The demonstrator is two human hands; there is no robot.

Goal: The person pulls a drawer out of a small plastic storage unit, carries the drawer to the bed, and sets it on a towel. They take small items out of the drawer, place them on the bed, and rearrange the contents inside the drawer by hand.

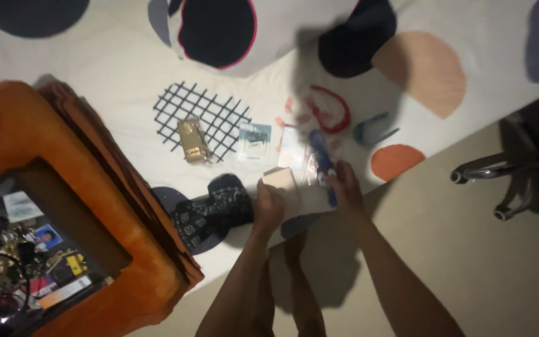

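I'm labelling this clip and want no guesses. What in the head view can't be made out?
- Left hand: its fingers cover part of the pale box; grip unclear.
- Right hand: motion blur smears the blue object; its kind is unclear.
- Orange case: cut by the left edge, contents dark and tiny.
- Chair: cut by the right edge.

- Both forearms are bare, with no sleeves in view.
- The left hand [268, 208] and right hand [346, 186] wear no gloves, rings or watch.
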